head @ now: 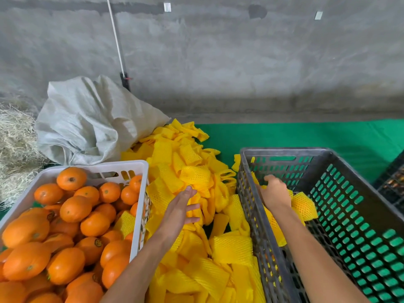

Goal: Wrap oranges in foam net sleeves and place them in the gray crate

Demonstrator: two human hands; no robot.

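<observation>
A white crate (140, 171) at the left is heaped with bare oranges (75, 208). Between the crates lies a big pile of yellow foam net sleeves (192, 178). My left hand (182, 209) reaches over this pile with straight fingers, its fingertips on the sleeves. The gray crate (247, 202) stands at the right. My right hand (274, 193) is inside it at the near-left corner, resting on a sleeve-wrapped orange (303, 205); whether the fingers grip it is hidden. Other wrapped oranges lie under my right forearm.
A grey woven sack (91, 121) slumps behind the white crate, with straw (15, 149) to its left. Green mesh matting (306, 136) covers the surface up to a concrete wall. A dark crate (393, 182) shows at the right edge.
</observation>
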